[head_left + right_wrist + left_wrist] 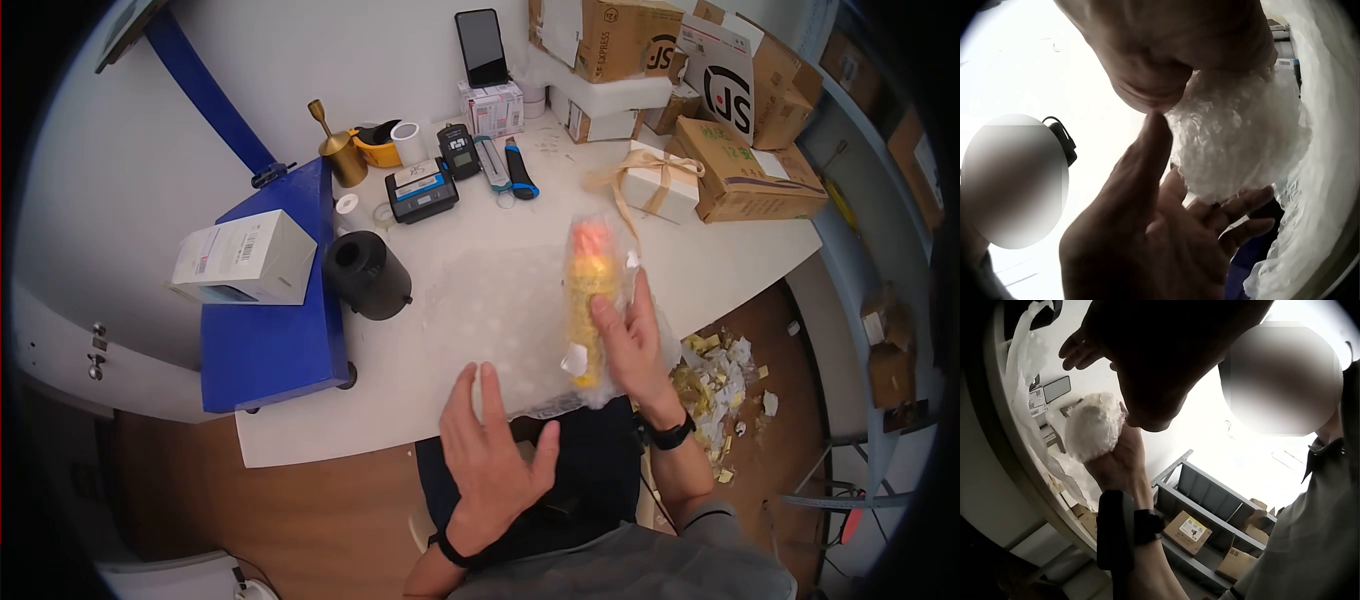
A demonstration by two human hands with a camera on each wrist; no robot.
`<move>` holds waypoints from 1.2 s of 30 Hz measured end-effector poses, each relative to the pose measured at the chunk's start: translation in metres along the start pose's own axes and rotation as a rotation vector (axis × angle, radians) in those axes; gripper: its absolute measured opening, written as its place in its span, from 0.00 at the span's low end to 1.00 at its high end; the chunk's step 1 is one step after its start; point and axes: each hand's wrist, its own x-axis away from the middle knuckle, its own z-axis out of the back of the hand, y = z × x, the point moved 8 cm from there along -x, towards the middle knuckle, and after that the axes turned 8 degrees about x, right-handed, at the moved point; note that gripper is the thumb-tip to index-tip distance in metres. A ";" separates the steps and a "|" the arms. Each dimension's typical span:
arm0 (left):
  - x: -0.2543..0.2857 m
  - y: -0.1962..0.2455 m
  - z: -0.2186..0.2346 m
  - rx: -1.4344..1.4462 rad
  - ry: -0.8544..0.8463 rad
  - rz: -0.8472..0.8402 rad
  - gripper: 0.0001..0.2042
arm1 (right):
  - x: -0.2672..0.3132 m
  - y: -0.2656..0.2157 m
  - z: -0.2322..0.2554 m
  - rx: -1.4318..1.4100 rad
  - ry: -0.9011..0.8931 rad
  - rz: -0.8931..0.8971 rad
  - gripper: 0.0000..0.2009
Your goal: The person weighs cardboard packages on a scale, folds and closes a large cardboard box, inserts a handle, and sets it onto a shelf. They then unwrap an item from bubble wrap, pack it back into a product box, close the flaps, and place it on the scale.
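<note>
My right hand (640, 355) grips a long bundle (590, 310), yellow with an orange-red top, rolled in clear bubble wrap with white label pieces on it. The thumb lies across its front. In the right wrist view the bundle's rounded end (1241, 137) shows crumpled bubble wrap. My left hand (495, 460) is near the table's front edge, left of the bundle, its fingers extended and holding nothing. A flat sheet of bubble wrap (490, 320) spreads over the table beneath and beside the bundle.
At the left stand a blue stand (270, 360), a white box (245, 258) and a black cylinder (368, 275). Along the back are a label printer (422, 190), a utility knife (519, 170) and a phone (482, 48). Cartons (745, 175) and a ribboned white box (662, 185) fill the right.
</note>
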 end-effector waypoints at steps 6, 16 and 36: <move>0.004 -0.056 -0.008 -0.168 -0.271 -0.120 0.31 | -0.035 -0.035 0.046 0.970 -0.355 -0.055 0.30; -0.026 -0.041 -0.014 -0.413 -0.211 -0.258 0.25 | -0.011 0.016 0.078 0.934 -0.435 -0.271 0.35; -0.034 -0.049 -0.043 -0.175 -0.528 -0.320 0.24 | -0.042 -0.028 -0.004 1.116 -1.072 0.264 0.31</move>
